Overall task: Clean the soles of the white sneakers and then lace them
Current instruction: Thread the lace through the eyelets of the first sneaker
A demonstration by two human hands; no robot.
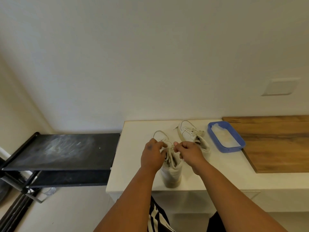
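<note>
Two white sneakers stand upright on a white cabinet top (133, 164). The near sneaker (172, 173) points away from me, heel toward the front edge. My left hand (153, 155) and my right hand (189, 152) are both over its tongue, each pinching a strand of its white lace (169, 146). The far sneaker (190, 133) sits behind and to the right, its lace threaded, with a loose end trailing off to the left.
A blue plastic tub (224, 138) holding a whitish cloth or liquid sits right of the sneakers, partly on a wooden board (275, 144). Left of the cabinet, lower down, stands a black shoe rack (63, 151) with a dusty top shelf. A wall rises behind.
</note>
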